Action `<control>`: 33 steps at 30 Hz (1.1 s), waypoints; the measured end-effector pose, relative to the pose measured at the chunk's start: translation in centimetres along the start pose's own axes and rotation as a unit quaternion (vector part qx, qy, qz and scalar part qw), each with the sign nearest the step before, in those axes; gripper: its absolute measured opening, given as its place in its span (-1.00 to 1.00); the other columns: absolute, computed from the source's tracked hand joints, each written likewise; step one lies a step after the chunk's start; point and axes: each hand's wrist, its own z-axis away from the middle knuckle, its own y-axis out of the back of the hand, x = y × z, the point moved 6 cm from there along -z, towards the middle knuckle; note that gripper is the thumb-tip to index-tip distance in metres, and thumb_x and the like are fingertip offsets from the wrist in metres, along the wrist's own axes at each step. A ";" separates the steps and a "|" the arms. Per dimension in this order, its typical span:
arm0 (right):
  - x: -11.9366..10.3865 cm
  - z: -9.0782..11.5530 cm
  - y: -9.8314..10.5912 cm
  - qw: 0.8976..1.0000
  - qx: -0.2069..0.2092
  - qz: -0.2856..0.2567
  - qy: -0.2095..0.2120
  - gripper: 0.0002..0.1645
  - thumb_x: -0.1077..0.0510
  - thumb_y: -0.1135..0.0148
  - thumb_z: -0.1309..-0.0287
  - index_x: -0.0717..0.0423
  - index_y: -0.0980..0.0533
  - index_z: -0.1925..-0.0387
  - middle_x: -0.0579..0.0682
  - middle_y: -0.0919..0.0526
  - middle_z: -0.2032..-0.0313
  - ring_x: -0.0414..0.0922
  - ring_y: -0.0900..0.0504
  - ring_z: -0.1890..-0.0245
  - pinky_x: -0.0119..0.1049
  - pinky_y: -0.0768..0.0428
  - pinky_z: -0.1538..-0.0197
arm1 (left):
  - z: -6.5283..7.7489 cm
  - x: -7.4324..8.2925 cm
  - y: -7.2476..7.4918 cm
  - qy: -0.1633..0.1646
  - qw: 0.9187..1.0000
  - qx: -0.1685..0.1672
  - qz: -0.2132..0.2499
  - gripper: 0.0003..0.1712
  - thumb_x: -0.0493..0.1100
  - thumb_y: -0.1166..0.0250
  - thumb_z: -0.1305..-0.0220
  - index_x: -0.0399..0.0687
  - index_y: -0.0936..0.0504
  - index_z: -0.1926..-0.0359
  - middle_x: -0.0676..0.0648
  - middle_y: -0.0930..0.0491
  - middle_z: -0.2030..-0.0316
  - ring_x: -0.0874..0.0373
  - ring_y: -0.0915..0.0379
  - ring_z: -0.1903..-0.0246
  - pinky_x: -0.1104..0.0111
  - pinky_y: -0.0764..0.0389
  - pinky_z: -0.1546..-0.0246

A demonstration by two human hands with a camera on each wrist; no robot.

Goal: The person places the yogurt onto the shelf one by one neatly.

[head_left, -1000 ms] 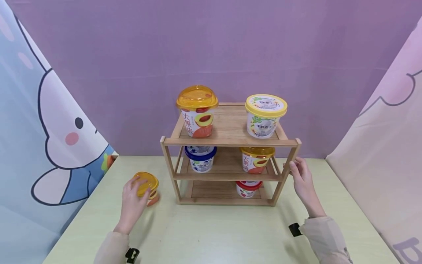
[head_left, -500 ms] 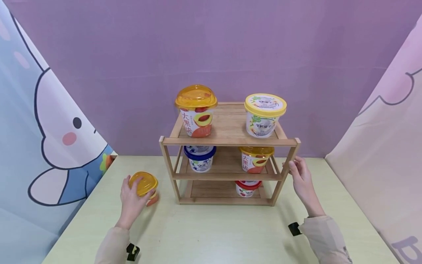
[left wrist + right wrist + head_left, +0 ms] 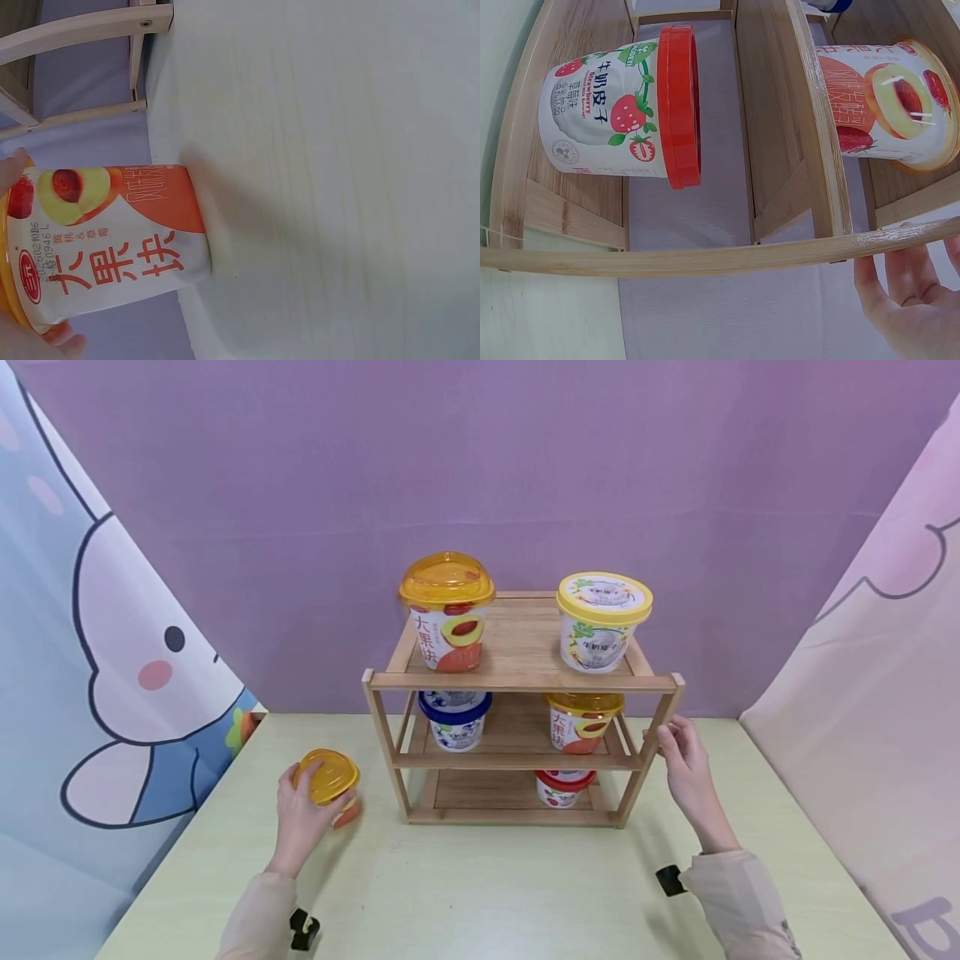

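Observation:
My left hand (image 3: 303, 814) grips a fruit yogurt cup (image 3: 112, 240) round its orange domed lid (image 3: 330, 777), left of the wooden rack. In the left wrist view, fingertips show on both sides of the lid, and the cup's base is at the tabletop. Peach pictures and large red characters mark its side. Beside the three-tier wooden rack (image 3: 517, 682), my right hand (image 3: 686, 764) holds the right front post with thumb and fingers. Part of those fingers is hidden behind the post.
On the top tier stand another peach yogurt cup (image 3: 450, 627) and a yellow-lidded tub (image 3: 600, 635). The middle tier carries a blue-lidded tub (image 3: 457, 731) and a peach cup (image 3: 581, 727). A red-lidded strawberry tub (image 3: 615, 112) sits on the bottom tier, at right.
My left fingers have shifted slightly left and closed in round the orange lid, while the cup stays nearly in place. My right hand keeps its hold on the post.

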 end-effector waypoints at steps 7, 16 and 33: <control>0.1 0.0 0.1 1.000 0.001 -0.004 -0.001 -0.72 0.17 0.20 -0.31 0.29 -0.25 0.06 -0.36 -0.45 0.33 -0.43 -0.46 0.26 -0.64 -0.41 0.20 | -0.1 -0.2 -0.1 0.011 1.000 -0.001 0.026 -0.23 -0.14 -0.41 0.12 -0.23 -0.27 -0.13 -0.40 0.05 -0.16 -0.31 0.03 -0.10 -0.15 -0.19 -0.04; 0.1 0.0 -0.1 1.000 -0.001 -0.003 -0.003 -0.68 0.16 0.21 -0.32 0.34 -0.24 0.05 0.04 -0.48 0.29 -0.43 -0.46 0.26 -0.63 -0.42 0.19 | 0.1 -0.6 0.0 0.030 0.999 0.003 0.041 -0.22 -0.09 -0.42 0.13 -0.17 -0.30 -0.14 -0.34 0.03 -0.18 -0.27 0.00 -0.10 -0.14 -0.18 -0.05; -0.1 -0.1 -0.1 1.000 0.002 -0.013 0.000 -0.70 0.22 0.21 -0.31 0.40 -0.23 0.06 -0.16 -0.49 0.32 -0.42 -0.47 0.27 -0.64 -0.42 0.19 | 0.6 0.6 0.6 -0.009 0.998 0.031 0.057 -0.24 -0.14 -0.47 0.22 -0.18 -0.38 -0.08 -0.32 -0.04 -0.15 -0.25 -0.01 -0.10 -0.14 -0.18 -0.03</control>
